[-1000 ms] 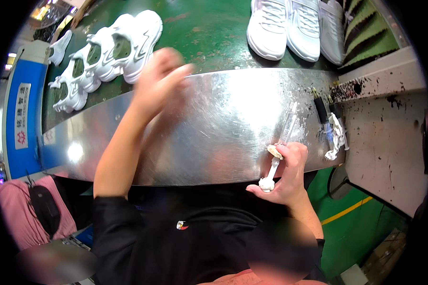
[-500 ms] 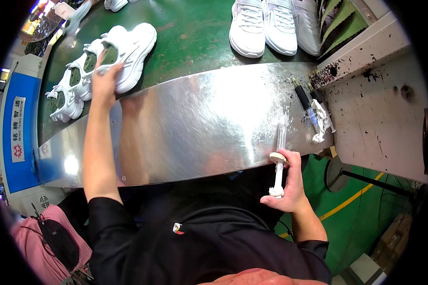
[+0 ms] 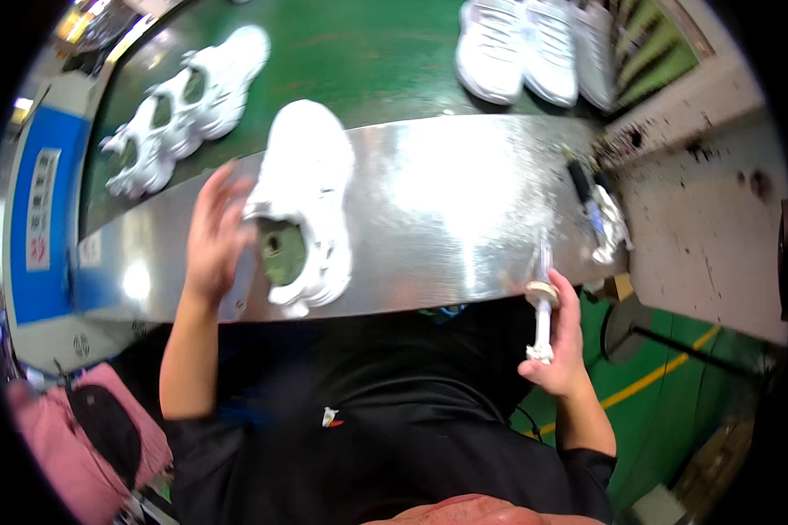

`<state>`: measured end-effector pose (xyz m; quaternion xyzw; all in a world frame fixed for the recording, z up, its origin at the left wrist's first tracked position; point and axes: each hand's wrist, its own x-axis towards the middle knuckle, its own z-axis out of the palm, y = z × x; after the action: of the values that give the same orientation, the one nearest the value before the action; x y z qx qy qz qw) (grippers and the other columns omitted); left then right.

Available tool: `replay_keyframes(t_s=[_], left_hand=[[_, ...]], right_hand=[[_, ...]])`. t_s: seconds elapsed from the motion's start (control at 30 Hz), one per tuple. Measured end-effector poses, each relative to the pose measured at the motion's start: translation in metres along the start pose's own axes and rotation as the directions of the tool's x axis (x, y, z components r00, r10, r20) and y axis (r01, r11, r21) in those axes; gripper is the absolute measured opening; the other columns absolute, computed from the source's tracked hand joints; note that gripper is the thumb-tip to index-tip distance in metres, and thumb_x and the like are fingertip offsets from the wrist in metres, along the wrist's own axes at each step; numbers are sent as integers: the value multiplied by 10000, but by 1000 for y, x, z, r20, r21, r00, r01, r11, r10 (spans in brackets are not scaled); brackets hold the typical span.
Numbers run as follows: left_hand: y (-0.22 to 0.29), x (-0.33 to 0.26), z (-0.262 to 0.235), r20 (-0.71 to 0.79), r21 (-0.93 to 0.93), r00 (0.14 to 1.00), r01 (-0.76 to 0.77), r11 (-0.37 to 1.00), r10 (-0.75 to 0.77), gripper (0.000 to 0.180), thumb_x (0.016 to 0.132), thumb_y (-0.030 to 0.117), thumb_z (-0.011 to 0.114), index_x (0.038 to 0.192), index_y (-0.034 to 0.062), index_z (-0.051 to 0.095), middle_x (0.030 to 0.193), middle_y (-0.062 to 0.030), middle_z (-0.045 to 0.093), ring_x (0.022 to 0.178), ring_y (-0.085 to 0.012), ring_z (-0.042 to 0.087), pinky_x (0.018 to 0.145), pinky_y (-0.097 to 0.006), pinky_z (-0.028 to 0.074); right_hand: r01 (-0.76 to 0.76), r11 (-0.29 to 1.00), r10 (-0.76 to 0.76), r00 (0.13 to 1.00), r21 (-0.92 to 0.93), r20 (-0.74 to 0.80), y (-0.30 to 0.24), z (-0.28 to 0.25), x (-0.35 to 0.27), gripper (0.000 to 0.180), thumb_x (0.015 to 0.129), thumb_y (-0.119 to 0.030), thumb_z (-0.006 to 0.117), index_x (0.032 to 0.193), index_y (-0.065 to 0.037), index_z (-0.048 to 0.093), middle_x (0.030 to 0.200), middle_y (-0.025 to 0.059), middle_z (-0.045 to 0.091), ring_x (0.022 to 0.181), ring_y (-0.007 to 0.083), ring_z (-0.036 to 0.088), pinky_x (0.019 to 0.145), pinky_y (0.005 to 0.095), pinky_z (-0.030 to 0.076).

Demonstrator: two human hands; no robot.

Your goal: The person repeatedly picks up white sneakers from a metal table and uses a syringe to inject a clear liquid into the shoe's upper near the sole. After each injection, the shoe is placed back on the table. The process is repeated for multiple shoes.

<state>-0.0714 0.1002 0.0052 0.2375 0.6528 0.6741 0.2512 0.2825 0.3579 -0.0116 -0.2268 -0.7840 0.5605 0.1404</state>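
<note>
A white sneaker [image 3: 311,162] rests on the metal ledge [image 3: 411,227], its toe toward the far side and its opening with a green insole facing up. Just left of its heel is my left hand [image 3: 212,241], blurred, with its fingers apart and nothing in them. My right hand [image 3: 566,337] is closed round a clear syringe [image 3: 545,262] with a wrapped white plunger, held upright by the ledge's near edge, its tip pointing away from me.
More white sneakers [image 3: 223,79] stand in a row on the green belt [image 3: 368,52] at left. Several laced white sneakers [image 3: 492,57] stand at far right. Dark-ended syringes [image 3: 580,179] with crumpled white wrapping lie against the stained machine wall [image 3: 700,201].
One sneaker has come from the row on the belt to the ledge in front of me. My left hand has let go of it and moved down beside it. The right hand still holds the syringe.
</note>
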Motion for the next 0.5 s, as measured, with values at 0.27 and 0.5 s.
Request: replay_keyframes(t_s=[0.27,0.5], left_hand=[[-12,131,9,88,664,972,107,740,-220,663,746,507,660,1016,-88,545,920,-172,611,834,-209,602,696,-302,496],[40,65,61,235,-398,971,63,915,35,583,726,143,707,1210,-39,437,1041,-118,598,919,-162,594,834,-289,474]], right_hand=[[-67,983,65,998,170,18,-30,13,-14,1277,506,-694,766,1382,66,231,1214,135,449,1111,218,470,964,345,356],[11,725,-66,996,689,54,-69,29,35,1257,361,-731,775,1308,-35,327,1130,150,475,902,197,474,706,292,370]])
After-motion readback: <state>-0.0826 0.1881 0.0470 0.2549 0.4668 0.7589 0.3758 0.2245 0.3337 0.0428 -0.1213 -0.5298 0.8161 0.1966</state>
